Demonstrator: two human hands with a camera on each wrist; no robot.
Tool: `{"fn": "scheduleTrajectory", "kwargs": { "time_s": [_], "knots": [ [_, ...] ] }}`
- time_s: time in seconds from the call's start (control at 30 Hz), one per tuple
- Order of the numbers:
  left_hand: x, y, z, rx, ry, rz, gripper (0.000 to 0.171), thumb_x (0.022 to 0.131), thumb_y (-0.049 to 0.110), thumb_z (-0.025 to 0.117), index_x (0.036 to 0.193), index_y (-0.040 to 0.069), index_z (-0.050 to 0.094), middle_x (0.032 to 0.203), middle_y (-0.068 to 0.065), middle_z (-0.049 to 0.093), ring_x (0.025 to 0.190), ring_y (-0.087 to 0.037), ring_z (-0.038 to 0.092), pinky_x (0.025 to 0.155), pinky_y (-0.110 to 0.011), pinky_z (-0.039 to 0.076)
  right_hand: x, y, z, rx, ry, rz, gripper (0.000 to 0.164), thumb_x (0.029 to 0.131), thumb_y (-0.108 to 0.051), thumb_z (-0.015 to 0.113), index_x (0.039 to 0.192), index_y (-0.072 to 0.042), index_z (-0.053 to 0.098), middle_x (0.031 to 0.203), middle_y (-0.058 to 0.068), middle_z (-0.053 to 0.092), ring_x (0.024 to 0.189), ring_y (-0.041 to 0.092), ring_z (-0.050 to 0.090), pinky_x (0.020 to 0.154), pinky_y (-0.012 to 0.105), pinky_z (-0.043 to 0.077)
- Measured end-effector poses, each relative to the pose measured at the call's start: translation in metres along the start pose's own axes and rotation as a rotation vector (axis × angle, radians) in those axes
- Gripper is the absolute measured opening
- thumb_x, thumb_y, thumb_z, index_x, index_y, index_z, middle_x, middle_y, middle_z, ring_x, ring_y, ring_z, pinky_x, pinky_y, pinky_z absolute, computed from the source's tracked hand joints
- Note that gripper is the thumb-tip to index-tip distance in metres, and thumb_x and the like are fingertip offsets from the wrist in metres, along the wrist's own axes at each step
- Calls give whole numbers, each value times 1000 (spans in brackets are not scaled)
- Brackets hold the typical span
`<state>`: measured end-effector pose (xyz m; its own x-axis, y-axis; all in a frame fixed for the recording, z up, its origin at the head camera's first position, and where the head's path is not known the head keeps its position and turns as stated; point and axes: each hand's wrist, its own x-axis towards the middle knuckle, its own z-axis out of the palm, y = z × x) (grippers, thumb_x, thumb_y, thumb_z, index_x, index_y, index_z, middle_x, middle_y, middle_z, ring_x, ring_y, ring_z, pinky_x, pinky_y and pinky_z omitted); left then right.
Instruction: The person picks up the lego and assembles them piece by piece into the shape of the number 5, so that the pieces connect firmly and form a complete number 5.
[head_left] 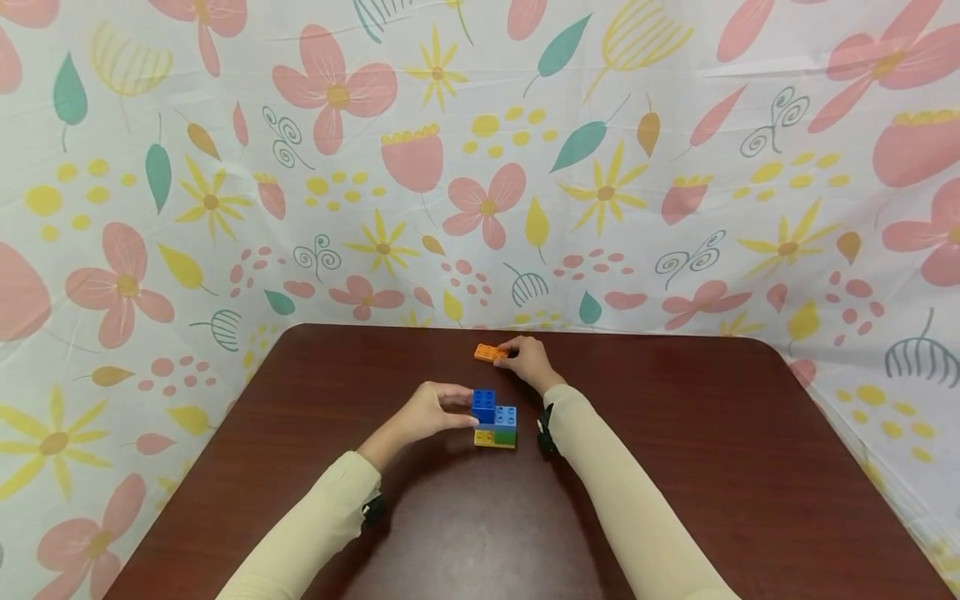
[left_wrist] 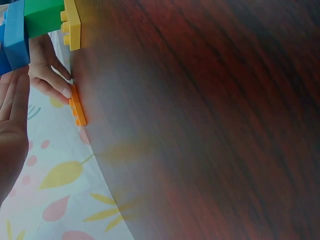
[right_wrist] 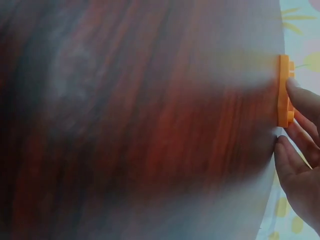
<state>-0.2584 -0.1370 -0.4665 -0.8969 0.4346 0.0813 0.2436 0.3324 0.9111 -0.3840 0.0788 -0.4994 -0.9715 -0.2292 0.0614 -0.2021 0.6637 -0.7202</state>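
Head view, left hand [head_left: 427,412] gripping stepped blue, green, yellow stack [head_left: 505,422], right hand [head_left: 531,365] pinching flat studded orange brick [head_left: 486,353]

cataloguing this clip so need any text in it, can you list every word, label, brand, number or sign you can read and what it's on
No readable text in any view.
Stack and orange brick: no lettering legible; any marks on the studs are too small to read.
Black wristbands: any marking is too small to read.
Cloth: printed flowers, leaves and swirls, no legible words or numbers.
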Motion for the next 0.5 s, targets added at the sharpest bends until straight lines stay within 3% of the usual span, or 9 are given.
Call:
{"fn": "scheduleTrajectory", "kwargs": {
  "time_s": [0.5],
  "knots": [
    [-2, 5, 0, -1, -5, 5, 42, 79, 17, 80, 116, 0, 68, 109, -11, 70, 103, -21, 66, 84, -32, 54, -7, -4, -5, -56, 13, -38, 28, 84, -14, 75, 111, -6, 72, 113, 11, 67, 103, 27, 60, 88, 41, 51]
  ]
}}
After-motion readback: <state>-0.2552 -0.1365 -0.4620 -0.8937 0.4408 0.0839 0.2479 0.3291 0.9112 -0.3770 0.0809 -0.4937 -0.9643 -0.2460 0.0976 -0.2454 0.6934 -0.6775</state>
